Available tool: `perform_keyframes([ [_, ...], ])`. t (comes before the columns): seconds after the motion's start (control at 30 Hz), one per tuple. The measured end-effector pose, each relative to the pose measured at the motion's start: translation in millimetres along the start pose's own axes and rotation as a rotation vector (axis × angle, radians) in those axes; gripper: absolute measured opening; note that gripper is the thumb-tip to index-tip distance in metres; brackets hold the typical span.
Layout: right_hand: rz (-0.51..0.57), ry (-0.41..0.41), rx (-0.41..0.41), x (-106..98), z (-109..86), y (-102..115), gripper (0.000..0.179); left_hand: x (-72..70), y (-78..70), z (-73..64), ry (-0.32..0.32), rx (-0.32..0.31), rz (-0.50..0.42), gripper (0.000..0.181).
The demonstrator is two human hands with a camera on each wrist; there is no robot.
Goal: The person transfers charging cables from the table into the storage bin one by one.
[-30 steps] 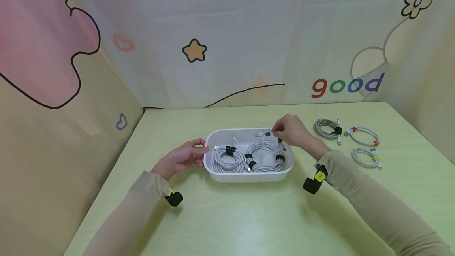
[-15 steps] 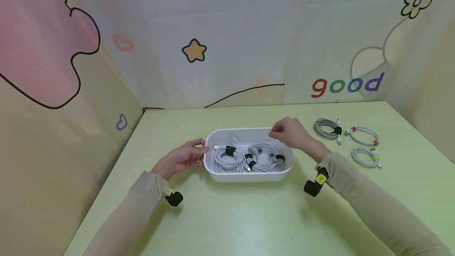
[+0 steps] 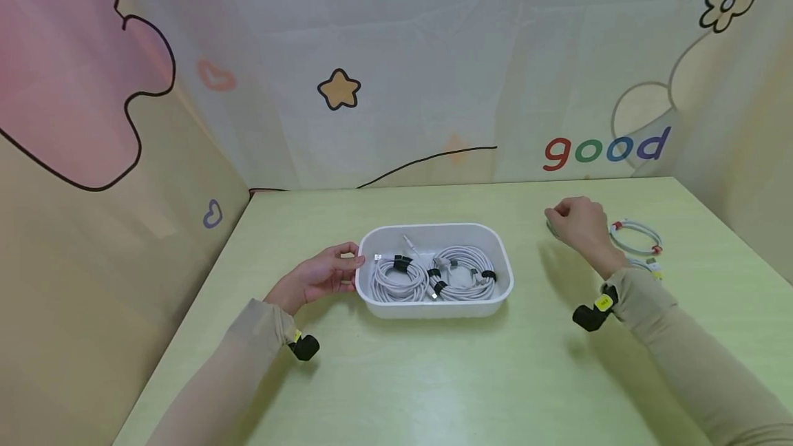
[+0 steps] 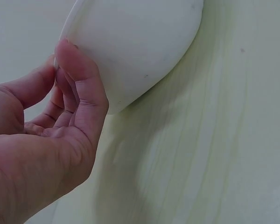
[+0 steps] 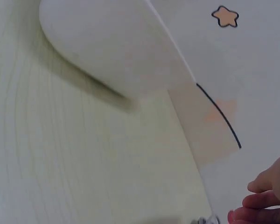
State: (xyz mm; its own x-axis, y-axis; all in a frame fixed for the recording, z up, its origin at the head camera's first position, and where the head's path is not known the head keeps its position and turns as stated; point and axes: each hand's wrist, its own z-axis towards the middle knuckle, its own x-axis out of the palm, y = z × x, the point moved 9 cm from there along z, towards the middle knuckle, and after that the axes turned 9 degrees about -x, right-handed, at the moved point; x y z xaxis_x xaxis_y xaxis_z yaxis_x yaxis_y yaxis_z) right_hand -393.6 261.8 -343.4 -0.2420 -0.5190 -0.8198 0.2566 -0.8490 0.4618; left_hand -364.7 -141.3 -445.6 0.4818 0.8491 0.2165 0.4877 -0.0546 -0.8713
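My left hand (image 3: 319,277) holds a white plastic bin (image 3: 434,310) by its left end, thumb and fingers at the rim; the left wrist view shows this hand (image 4: 79,102) close up. Inside the bin lie a coiled white cable (image 3: 396,289) with a black tie at left and a larger white coil (image 3: 493,274) with black ties at right. Over at the right back, my right hand (image 3: 582,226) hovers above a grey coiled cable (image 3: 550,228) and hides most of it. In the right wrist view, that hand's fingers (image 5: 259,215) bend loosely, with nothing seen between them.
Beyond the right hand lie a light coiled cable with red ties (image 3: 650,231) and another with a yellow tie (image 3: 653,266), partly covered by the wrist. A patterned cloth (image 3: 403,122) hangs along the back edge of the table (image 3: 409,377).
My right hand let go of a small cable, which now lies within the larger coil in the bin. It then moved right to the grey coil. The left hand stayed put.
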Motion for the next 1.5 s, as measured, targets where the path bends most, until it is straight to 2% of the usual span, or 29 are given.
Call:
perform_keyframes([
  [0.13,-0.075,0.037,0.101,-1,-2.7,-38,0.034,-1.1,1.4,-0.5,-0.007,-0.007,-0.002,0.010],
  [0.27,-0.138,0.114,0.183,2,-6.5,-64,0.041,-2.4,3.1,-1.3,-0.014,-0.016,0.000,0.008],
  [0.47,-0.204,0.239,0.267,12,-15.2,-88,0.050,-1.4,3.8,-0.8,-0.011,-0.015,0.008,0.011],
  [0.67,-0.167,0.288,0.312,19,-22.1,-100,0.050,1.7,5.0,-1.3,-0.010,-0.026,0.014,0.009],
  [0.97,-0.081,0.288,0.319,20,-20.2,-103,0.040,3.0,2.0,-2.7,-0.008,-0.026,0.008,0.006],
  [1.27,0.059,0.087,0.292,9,-13.5,-98,0.040,2.9,-0.1,-3.7,-0.014,-0.027,0.015,0.006],
  [1.5,0.183,0.096,0.297,9,-12.3,-92,0.041,1.1,-1.7,-3.3,-0.016,-0.010,0.005,0.006],
])
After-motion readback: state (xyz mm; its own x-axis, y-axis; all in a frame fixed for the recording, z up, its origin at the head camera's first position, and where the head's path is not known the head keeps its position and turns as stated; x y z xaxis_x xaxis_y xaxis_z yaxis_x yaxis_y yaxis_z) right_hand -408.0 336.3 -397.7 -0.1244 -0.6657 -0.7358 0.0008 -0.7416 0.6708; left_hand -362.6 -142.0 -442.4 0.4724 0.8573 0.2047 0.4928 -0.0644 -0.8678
